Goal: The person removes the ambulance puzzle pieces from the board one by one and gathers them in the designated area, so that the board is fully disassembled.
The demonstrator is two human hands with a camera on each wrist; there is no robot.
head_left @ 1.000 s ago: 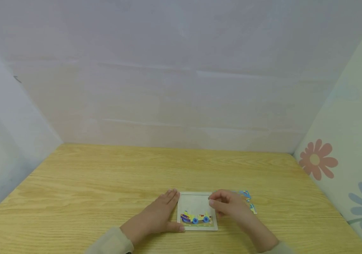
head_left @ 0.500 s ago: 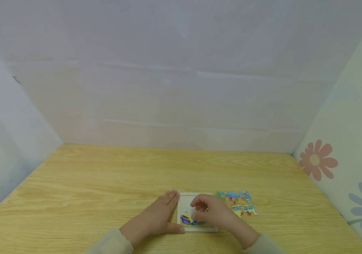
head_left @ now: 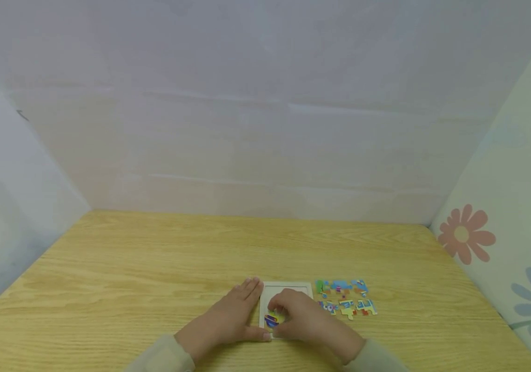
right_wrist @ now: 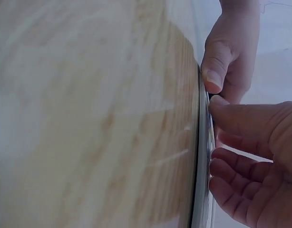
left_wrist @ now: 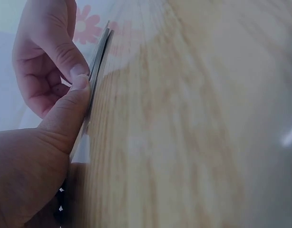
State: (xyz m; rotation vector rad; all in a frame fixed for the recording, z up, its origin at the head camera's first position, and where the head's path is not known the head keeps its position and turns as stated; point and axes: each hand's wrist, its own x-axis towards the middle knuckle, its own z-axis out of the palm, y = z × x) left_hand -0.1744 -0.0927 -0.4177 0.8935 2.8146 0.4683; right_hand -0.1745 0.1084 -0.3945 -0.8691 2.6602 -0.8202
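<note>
A jigsaw puzzle frame (head_left: pixel 289 284) with a pale rim lies flat on the wooden table. Its lower part shows part of a colourful printed picture (head_left: pixel 271 320). My left hand (head_left: pixel 232 315) rests at the frame's left side, fingers straight along that edge, thumb at the lower left corner. Over the frame is my right hand (head_left: pixel 304 318), its bent fingers and thumb touching the lower picture and hiding much of it. The right wrist view shows this right hand (right_wrist: pixel 260 156) with thumb and fingers apart, tips at the frame's surface; no loose piece shows between them.
Several loose jigsaw pieces (head_left: pixel 348 306) lie in two rows just right of the frame. The wooden table (head_left: pixel 177 253) reaches back to a pale wall covering (head_left: pixel 265 129). Flowers (head_left: pixel 461 233) are printed on the right-hand wall.
My right hand has moved left from the frame's right edge to the lower picture, uncovering the loose pieces. The left hand has stayed at the frame's left side.
</note>
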